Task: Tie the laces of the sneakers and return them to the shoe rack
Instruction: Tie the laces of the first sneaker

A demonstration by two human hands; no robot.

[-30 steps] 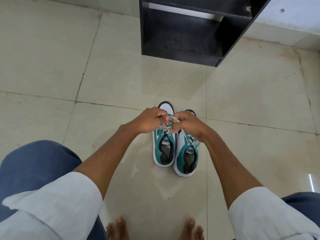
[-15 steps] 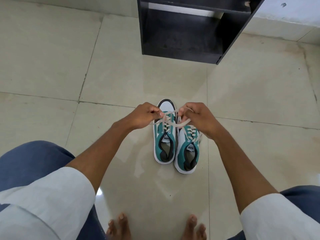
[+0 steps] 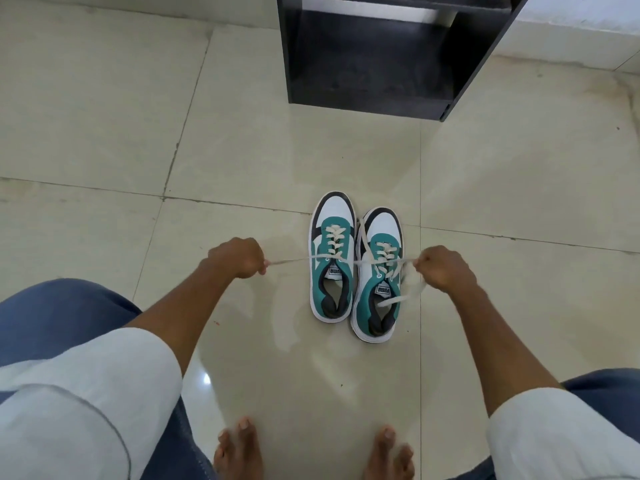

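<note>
Two teal, white and black sneakers stand side by side on the tiled floor, toes pointing away from me: the left sneaker (image 3: 333,261) and the right sneaker (image 3: 379,277). My left hand (image 3: 240,258) is closed on one cream lace end, left of the shoes. My right hand (image 3: 441,268) grips the other lace end, right of the shoes. The lace (image 3: 298,260) runs taut between my hands across both shoes at the top eyelets. A loose lace of the right sneaker lies over its opening. The black shoe rack (image 3: 381,53) stands beyond the shoes.
My bare feet (image 3: 239,448) rest on the floor near the bottom edge, with my knees in blue trousers at both lower corners. A white wall base (image 3: 571,26) runs to the right of the rack. Open tiled floor (image 3: 104,116) lies on the left.
My hands were together over the left sneaker's laces; they have pulled apart sideways, drawing the lace ends out taut to the left and right.
</note>
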